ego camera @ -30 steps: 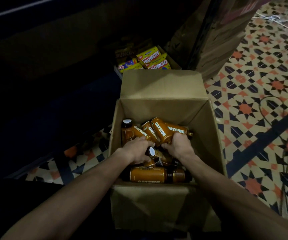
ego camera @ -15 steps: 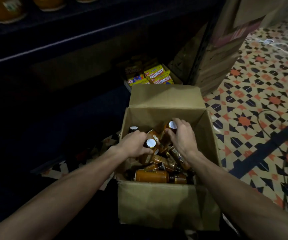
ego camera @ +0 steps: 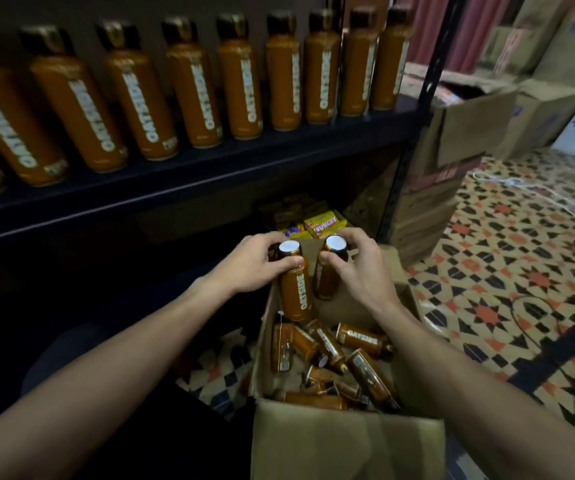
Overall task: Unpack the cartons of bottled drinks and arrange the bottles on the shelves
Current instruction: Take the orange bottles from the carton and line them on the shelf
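Observation:
My left hand (ego camera: 251,263) grips an orange Oatside bottle (ego camera: 296,292) by its neck, upright, above the open carton (ego camera: 345,441). Beside it, my right hand (ego camera: 362,268) grips a second orange bottle (ego camera: 326,278) the same way, white cap up. Both bottles hang over the carton's far end. Several more orange bottles (ego camera: 341,362) lie jumbled inside the carton. On the dark shelf (ego camera: 189,178) above stands a row of the same bottles (ego camera: 196,88), labels facing out.
A box of yellow snack packs (ego camera: 320,225) sits under the shelf behind the carton. Stacked cardboard cartons (ego camera: 452,161) stand right of the shelf post. Patterned floor tiles (ego camera: 507,271) carry a dark cable and white string.
Both hands have risen out of the carton, each lifting a bottle upright. The view has tilted up, bringing the stocked shelf into sight.

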{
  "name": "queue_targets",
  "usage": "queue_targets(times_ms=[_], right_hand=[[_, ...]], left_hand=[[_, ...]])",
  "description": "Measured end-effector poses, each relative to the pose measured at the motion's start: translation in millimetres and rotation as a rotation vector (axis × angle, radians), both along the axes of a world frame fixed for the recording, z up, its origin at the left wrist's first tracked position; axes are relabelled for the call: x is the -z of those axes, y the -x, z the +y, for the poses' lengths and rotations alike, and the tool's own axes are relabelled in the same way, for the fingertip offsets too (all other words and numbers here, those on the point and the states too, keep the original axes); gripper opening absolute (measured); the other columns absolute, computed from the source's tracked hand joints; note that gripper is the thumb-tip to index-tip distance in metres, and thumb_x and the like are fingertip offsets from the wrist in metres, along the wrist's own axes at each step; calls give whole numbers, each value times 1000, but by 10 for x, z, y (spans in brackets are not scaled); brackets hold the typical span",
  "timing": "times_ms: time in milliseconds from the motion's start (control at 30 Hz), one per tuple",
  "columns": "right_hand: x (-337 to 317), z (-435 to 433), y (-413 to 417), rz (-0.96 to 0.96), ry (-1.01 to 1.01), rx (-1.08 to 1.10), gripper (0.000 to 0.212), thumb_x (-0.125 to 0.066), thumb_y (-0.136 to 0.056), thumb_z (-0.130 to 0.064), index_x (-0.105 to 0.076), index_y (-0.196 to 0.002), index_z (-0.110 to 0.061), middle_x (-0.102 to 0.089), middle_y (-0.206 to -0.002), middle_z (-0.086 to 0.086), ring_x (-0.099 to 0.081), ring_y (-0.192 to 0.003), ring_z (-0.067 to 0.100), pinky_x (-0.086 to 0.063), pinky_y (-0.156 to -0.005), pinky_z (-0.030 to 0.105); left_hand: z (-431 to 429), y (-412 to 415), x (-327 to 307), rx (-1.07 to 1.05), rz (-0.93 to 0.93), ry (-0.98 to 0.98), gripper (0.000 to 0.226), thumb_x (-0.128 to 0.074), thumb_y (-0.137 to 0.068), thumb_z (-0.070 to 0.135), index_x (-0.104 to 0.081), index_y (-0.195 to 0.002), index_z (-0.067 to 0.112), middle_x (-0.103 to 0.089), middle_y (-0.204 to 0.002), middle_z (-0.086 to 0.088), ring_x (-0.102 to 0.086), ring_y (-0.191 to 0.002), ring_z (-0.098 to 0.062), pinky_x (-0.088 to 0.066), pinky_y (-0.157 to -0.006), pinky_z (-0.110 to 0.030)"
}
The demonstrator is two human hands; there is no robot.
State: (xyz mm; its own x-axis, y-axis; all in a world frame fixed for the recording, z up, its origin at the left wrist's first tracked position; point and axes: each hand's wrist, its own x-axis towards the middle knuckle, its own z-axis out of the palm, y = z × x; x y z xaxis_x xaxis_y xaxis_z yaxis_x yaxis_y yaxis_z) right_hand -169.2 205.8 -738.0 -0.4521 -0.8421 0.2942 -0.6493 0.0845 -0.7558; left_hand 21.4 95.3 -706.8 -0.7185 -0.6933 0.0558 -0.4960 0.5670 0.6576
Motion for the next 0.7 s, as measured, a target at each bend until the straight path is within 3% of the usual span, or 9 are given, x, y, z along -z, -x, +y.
queue_targets(times_ms=[100, 200, 467, 567, 700], right_hand=[[-377, -31, -105, 18, 115, -32, 43, -73, -91, -37, -62, -128, -20, -64, -121, -8, -55, -117, 11, -51, -98, 34], [-851, -55, -193, 21, 213, -80, 39, -69, -94, -39, -61, -129, -25, -57, -116, -17, -53, -117, 6, -50, -101, 36], [-1997, -312, -585, 17, 382, -283, 37, -62, -97, -45, -61, -131, -29, -63, -127, -10, -59, -119, 8, -56, -96, 41], [-2357, -396, -741, -12, 395, -340, 36, -61, -98, -44, -61, -131, -28, -63, -124, -11, -62, -112, 6, -59, -91, 37], [-2734, -546, -996, -18, 453, -392, 36, -62, -98, -42, -63, -130, -26, -62, -120, -12, -60, -110, 4, -56, -87, 24]], left_hand=[[-11, -119, -404, -61, 26, 56, 47, -62, -88, 57, -62, -124, 26, -66, -114, 11, -62, -95, -1, -50, -76, -20], [0, -237, -880, -137, 54, 135, 47, -58, -88, 61, -63, -122, 29, -64, -111, 12, -59, -97, -2, -49, -79, -23], [113, -743, -1971, -268, 167, 281, 43, -52, -89, 64, -66, -108, 28, -65, -104, 13, -61, -95, -3, -48, -76, -23], [116, -1011, -2362, -347, 174, 339, 45, -50, -90, 65, -65, -111, 28, -64, -106, 10, -61, -94, -5, -53, -76, -27], [79, -1456, -2826, -475, 206, 422, 52, -48, -90, 68, -65, -117, 26, -62, -111, 6, -58, -103, -11, -47, -82, -32]])
